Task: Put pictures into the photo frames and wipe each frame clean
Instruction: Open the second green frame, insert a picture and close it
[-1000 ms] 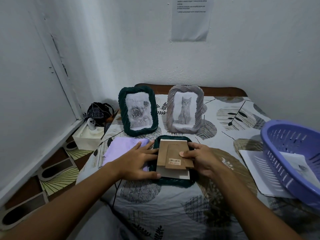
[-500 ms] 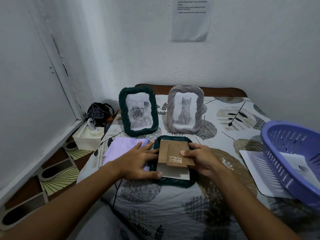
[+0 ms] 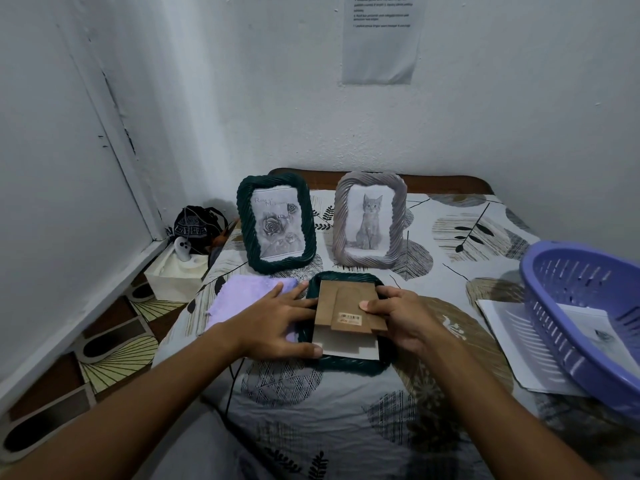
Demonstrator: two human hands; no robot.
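Little has changed: our left hand (image 3: 277, 322) still lies flat, fingers spread, on the face-down frame (image 3: 346, 363); our right hand (image 3: 398, 315) keeps pinching the backing (image 3: 341, 304). Right of that grip, the basket (image 3: 585, 317) holds paper (image 3: 595, 327).

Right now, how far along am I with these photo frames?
Two look done: the dark green frame with the rose picture and the grey frame with the cat picture stand upright at the back. In hand: a third green frame lies face down; your left hand steadies it, your right hand holds the cardboard backing. Left: closing it and wiping with the purple cloth.
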